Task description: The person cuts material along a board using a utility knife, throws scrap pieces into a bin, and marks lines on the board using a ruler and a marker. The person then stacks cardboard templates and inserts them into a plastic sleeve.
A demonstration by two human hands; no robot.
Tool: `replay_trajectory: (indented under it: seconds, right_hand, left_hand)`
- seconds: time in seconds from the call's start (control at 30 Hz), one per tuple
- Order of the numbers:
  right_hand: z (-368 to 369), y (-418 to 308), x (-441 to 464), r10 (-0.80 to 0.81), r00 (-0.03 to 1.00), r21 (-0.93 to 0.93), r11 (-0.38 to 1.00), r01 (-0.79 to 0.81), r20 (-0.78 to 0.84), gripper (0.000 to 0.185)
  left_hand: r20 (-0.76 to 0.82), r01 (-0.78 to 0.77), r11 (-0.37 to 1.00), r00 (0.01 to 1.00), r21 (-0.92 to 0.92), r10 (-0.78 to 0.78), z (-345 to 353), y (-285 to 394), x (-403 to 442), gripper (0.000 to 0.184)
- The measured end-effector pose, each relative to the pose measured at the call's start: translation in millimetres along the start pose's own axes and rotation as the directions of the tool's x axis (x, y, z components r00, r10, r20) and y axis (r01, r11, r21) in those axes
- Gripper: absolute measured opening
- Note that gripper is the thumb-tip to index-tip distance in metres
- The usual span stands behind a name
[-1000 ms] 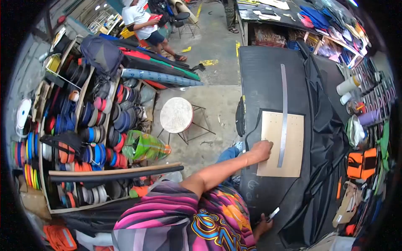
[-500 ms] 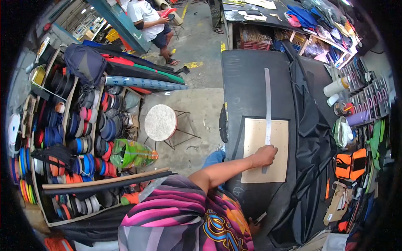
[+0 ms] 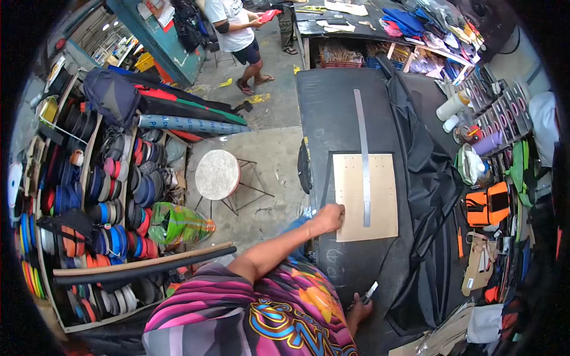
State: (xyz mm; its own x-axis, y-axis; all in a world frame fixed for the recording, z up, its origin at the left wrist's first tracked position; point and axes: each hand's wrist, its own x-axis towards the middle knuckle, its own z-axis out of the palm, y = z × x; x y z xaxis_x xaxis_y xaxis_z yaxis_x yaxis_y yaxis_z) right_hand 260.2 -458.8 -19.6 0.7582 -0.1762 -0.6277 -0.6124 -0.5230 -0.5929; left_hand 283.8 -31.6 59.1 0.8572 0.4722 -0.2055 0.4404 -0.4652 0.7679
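Clock: set on the middle of the tan board, with 12 at the top of the view
Tan board: the board lies flat on the black-covered worktable, small dark dots visible near its edges
Ruler: the long metal ruler lies across the board, running roughly 12 to 6, its upper part reaching past the board's 12 o'clock edge onto the black surface
Left hand: the left hand is at 8 o'clock, over the board's near-left edge, fingers curled nearly closed; I cannot tell whether they pinch the edge or only rest on it, and they are apart from the ruler
Right hand: the right hand is at 6 o'clock, well apart from the board, fingers wrapped round a knife whose blade points towards 1
Black sheet: a crumpled sheet runs along the table at 3 to 4
Stool: a round-topped stool stands on the floor at 9
Co-worker: a person is at 11, with a red item in hand
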Motion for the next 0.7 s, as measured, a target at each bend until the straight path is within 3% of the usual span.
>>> replay_trajectory:
  seconds: [0.17, 0.23, 0.27, 0.33, 0.37, 0.43, 0.47, 0.5, 0.57, 0.7]
  right_hand:
    - [5, 2, -2, -0.078, 0.996, 0.106, 0.991, 0.083, -0.051, 0.056]
    - [1, -5, -4, -0.054, 0.998, -0.045, 0.998, 0.054, -0.016, 0.051]
    - [2, 5, 3, -0.047, 0.998, -0.041, 0.998, 0.046, -0.036, 0.051]
    - [7, 43, 22, -0.109, 0.984, -0.229, 0.971, 0.075, -0.140, 0.052]
    - [5, 29, 6, -0.095, 0.983, -0.229, 0.972, 0.057, -0.156, 0.052]
    - [9, 1, -19, -0.162, 0.978, -0.305, 0.945, 0.115, -0.133, 0.060]
    - [9, 3, -18, -0.140, 0.987, -0.256, 0.960, 0.116, -0.079, 0.073]
    - [13, -2, -24, -0.135, 0.987, -0.251, 0.962, 0.110, -0.085, 0.073]
    - [19, -3, -21, -0.299, 0.953, -0.028, 0.954, 0.298, -0.056, 0.087]
    - [18, -8, -10, -0.130, 0.990, -0.194, 0.974, 0.116, -0.062, 0.091]
  left_hand:
    - [-0.072, -0.047, 0.999, 0.996, -0.026, 0.045, -22, 8, 14, 0.021]
    - [-0.049, -0.043, 0.998, 0.998, -0.043, 0.041, -29, 21, 22, 0.020]
    - [-0.037, -0.030, 0.998, 0.999, -0.049, 0.028, -32, 27, 31, 0.020]
    - [-0.042, -0.077, 0.996, 0.996, -0.041, 0.075, -22, 27, 52, 0.019]
    - [-0.066, -0.110, 0.994, 0.992, -0.026, 0.108, -23, 34, 60, 0.019]
    - [-0.028, -0.138, 0.990, 0.990, -0.012, 0.138, -21, 41, 76, 0.020]
    - [-0.066, -0.162, 0.987, 0.985, 0.004, 0.162, -18, 43, 86, 0.023]
    - [-0.104, -0.187, 0.982, 0.977, 0.021, 0.189, -16, 44, 96, 0.027]
    - [-0.087, -0.216, 0.976, 0.972, 0.017, 0.217, -13, 46, 116, 0.028]
    - [-0.094, -0.209, 0.977, 0.973, 0.052, 0.213, -11, 53, 139, 0.027]
